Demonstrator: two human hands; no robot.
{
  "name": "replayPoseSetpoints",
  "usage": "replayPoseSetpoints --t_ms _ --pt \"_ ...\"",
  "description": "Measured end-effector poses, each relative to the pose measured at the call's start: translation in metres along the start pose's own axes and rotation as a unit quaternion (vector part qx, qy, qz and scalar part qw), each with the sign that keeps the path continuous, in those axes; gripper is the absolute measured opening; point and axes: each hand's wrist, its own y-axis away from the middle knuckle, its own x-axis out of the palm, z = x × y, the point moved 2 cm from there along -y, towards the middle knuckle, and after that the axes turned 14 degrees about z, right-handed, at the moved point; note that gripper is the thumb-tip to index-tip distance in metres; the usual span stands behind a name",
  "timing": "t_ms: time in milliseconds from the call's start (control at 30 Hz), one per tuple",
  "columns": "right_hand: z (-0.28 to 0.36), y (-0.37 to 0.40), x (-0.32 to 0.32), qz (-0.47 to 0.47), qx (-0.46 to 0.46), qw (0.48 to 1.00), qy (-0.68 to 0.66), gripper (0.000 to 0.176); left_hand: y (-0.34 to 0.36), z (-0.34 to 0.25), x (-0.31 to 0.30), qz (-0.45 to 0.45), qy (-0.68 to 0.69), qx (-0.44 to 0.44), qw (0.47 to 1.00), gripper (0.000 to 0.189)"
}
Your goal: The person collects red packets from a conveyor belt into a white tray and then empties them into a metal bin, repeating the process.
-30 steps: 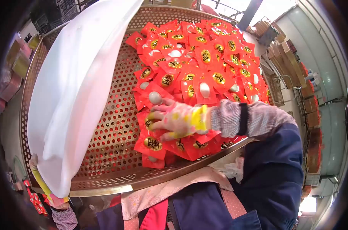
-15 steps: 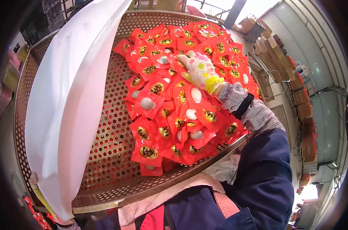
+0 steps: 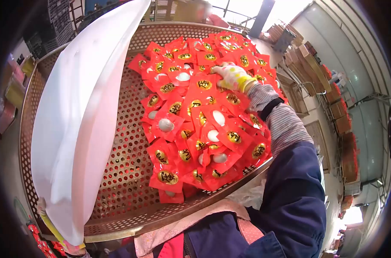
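My right hand (image 3: 234, 78), in a patterned glove with a yellow cuff, rests on a heap of small red sealed packets (image 3: 167, 176). Its fingers are bent down among the packets near the heap's upper middle; what they grip, if anything, is hidden. The packets carry gold ovals with black characters, and some show a whitish, egg-like round content. At the lower left, my left hand (image 3: 53, 225), mostly hidden behind a large white curved plastic sheet or basin (image 3: 70, 116), holds its edge. The white piece stands tilted over the left side of the perforated metal tray (image 3: 126, 172).
The tray's raised rim runs close before my body. Brown cartons (image 3: 311, 64) with red contents stand in a row along the right. More red packets (image 3: 40, 241) lie low at the left. A grated metal rack (image 3: 318, 142) lies beyond my right arm.
My right hand has shifted slightly right across the packets, and its fingers have drawn in. Some packets beneath it have moved. My left hand still holds the white plastic piece.
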Motion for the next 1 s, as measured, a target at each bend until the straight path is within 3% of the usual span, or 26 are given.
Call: replayPoseSetpoints --t_ms 67,100,133,200,267,300,333,367,400,467,533,567,633,667,700,733,767,800,833,867,967,1000 --pt "-0.04 -0.028 0.012 -0.052 -0.044 0.944 -0.322 0.055 0.002 -0.003 -0.008 0.056 -0.017 0.0 0.998 0.045" --pt "-0.056 -0.044 0.017 -0.111 -0.083 0.866 -0.481 0.056 0.003 -0.004 -0.009 0.073 -0.023 0.001 0.997 0.045" --pt "-0.047 -0.037 -0.006 -0.09 -0.082 0.797 -0.592 0.043 0.009 -0.005 -0.008 0.038 -0.078 0.032 0.996 0.046" --pt "-0.046 -0.056 -0.014 -0.1 -0.038 0.812 -0.574 0.059 0.022 -0.006 0.008 -0.005 -0.134 0.068 0.989 0.046" --pt "-0.018 -0.074 -0.022 -0.174 -0.032 0.944 -0.279 0.059 0.038 -0.007 0.019 -0.012 -0.29 0.137 0.947 0.048" --pt "0.002 -0.079 -0.024 -0.17 -0.046 0.95 -0.257 0.059 0.048 -0.007 0.012 -0.008 -0.358 0.179 0.916 0.051" --pt "0.017 -0.082 -0.025 -0.175 -0.066 0.961 -0.203 0.056 0.049 -0.009 0.002 -0.024 -0.363 0.187 0.913 0.051" --pt "0.024 -0.084 -0.02 -0.149 -0.052 0.974 -0.162 0.053 0.042 -0.009 0.001 -0.021 -0.257 0.177 0.95 0.049" --pt "0.029 -0.081 -0.015 -0.123 -0.037 0.984 -0.12 0.051 0.067 -0.011 0.005 -0.024 -0.379 0.22 0.899 0.05" --pt "0.084 -0.102 -0.018 -0.15 -0.136 0.978 -0.054 0.032 0.128 -0.017 0.018 -0.088 -0.598 0.307 0.735 0.052" --pt "0.099 -0.114 -0.003 -0.161 -0.185 0.967 0.062 0.027 0.169 -0.004 0.038 -0.035 -0.451 0.34 0.824 0.064" --pt "0.072 -0.149 0.014 -0.112 -0.161 0.981 0.007 0.028 0.193 0.003 0.05 -0.01 -0.372 0.356 0.857 0.071" --pt "0.002 -0.124 -0.026 -0.08 -0.254 0.96 0.085 0.029 0.23 0.027 0.144 -0.061 -0.487 0.402 0.773 0.087" --pt "-0.049 -0.171 -0.022 -0.132 -0.286 0.946 0.081 0.026 0.236 0.037 0.18 -0.082 -0.465 0.411 0.78 0.079" --pt "-0.058 -0.174 -0.047 -0.082 -0.206 0.967 0.13 0.03 0.241 0.047 0.212 -0.101 -0.368 0.403 0.832 0.072" --pt "-0.057 -0.217 -0.049 -0.174 -0.217 0.949 0.146 0.036 0.244 0.052 0.233 -0.109 -0.175 0.397 0.894 0.064" --pt "-0.135 -0.33 0.006 -0.345 -0.256 0.876 0.22 0.039 0.234 0.052 0.244 -0.099 -0.003 0.383 0.918 0.057" --pt "-0.154 -0.334 0.018 -0.231 -0.168 0.958 0.027 0.04 0.224 0.055 0.256 -0.095 0.095 0.374 0.917 0.05" --pt "-0.113 -0.355 -0.041 -0.151 -0.15 0.977 -0.01 0.072 0.234 0.064 0.267 -0.121 0.159 0.393 0.898 0.043" --pt "-0.124 -0.36 -0.045 -0.143 -0.147 0.978 -0.039 0.061 0.232 0.07 0.271 -0.127 0.197 0.392 0.889 0.037" --pt "-0.13 -0.384 -0.075 -0.17 -0.15 0.973 -0.049 0.058 0.227 0.1 0.258 -0.167 0.176 0.429 0.87 0.035" --pt "-0.13 -0.387 -0.091 -0.182 -0.152 0.97 -0.052 0.056 0.23 0.114 0.258 -0.25 0.112 0.456 0.847 0.033"
